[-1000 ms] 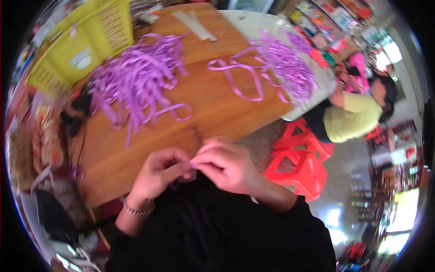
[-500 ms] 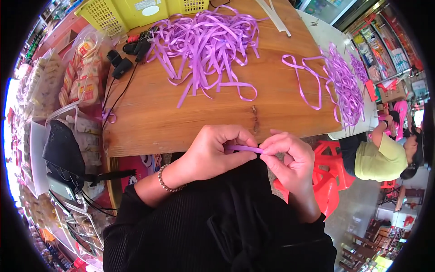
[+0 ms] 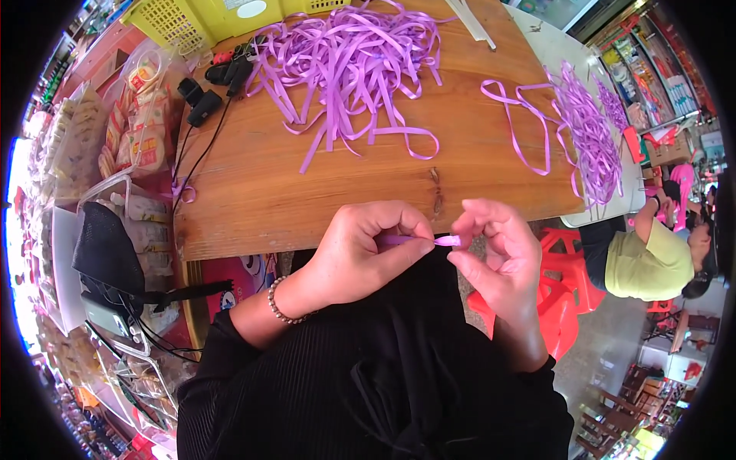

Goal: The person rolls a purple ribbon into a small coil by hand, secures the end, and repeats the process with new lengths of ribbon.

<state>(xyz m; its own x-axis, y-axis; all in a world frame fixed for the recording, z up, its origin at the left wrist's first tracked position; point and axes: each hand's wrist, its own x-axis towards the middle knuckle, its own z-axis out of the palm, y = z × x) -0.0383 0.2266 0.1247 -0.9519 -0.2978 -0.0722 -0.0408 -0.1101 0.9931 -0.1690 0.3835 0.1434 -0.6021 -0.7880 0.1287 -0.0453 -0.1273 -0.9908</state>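
Observation:
My left hand, with a beaded bracelet at its wrist, pinches a short purple ribbon in front of the table's near edge. The ribbon's end sticks out to the right past the thumb and forefinger, narrow at the pinch and wider at its tip. My right hand is just beyond that tip, thumb and fingers apart and curved, with nothing seen between them. Farther back on the wooden table lies a large loose heap of purple ribbons.
A second bundle of purple ribbons hangs at the table's right side. Black cabled devices lie at the left, near a yellow basket and bagged packages. Red stools and a person in a yellow-green shirt are at the right.
My right hand has let go of the ribbon's end and opened, moving slightly right and up. The left hand keeps its pinch, and the ribbon's end now shows.

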